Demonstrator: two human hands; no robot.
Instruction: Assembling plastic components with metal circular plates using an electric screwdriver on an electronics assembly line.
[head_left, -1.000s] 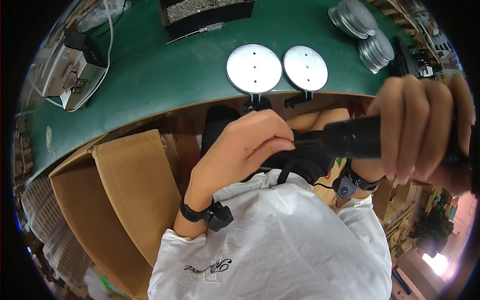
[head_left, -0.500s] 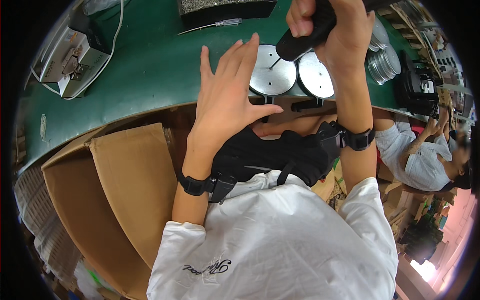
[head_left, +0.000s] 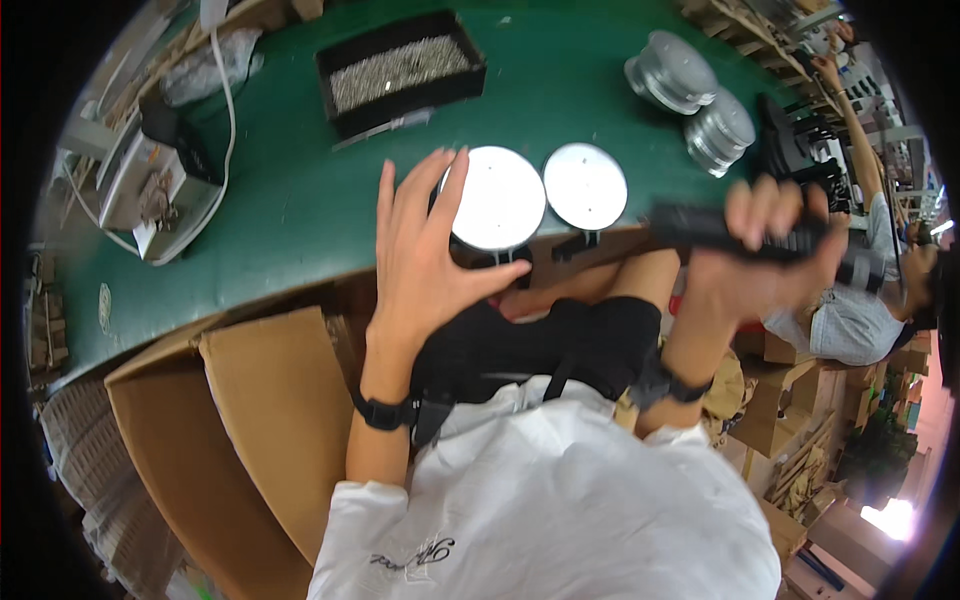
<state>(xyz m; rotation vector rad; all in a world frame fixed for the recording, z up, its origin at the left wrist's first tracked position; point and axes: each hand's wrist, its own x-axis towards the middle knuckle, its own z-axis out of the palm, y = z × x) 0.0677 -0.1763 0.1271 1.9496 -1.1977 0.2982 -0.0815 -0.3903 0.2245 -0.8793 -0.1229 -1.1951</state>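
A round silver metal disc (head_left: 498, 200) with small holes lies at the front edge of the green table, a black handle-like part jutting from under it. Along its left rim stretches my left hand (head_left: 420, 250), fingers spread and thumb out, holding nothing. A second, similar disc (head_left: 587, 187) lies just to the right. My right hand (head_left: 755, 280), smeared by motion, is wrapped round a black electric screwdriver (head_left: 685, 226) off the table's front edge, to the right of both discs. The bit cannot be made out in the blur.
A black tray (head_left: 405, 75) full of small screws stands at the back, a hand screwdriver (head_left: 385, 128) before it. Stacked silver discs (head_left: 722, 130) and black parts (head_left: 780, 150) sit at right. A boxy device with a white cable (head_left: 228, 110) stands left. Cardboard box (head_left: 270, 390) below; another person (head_left: 850, 320) far right.
My right hand has swung the electric screwdriver off the left disc, toward me and to the right. My left hand stays spread beside that disc. The whole view has shifted.
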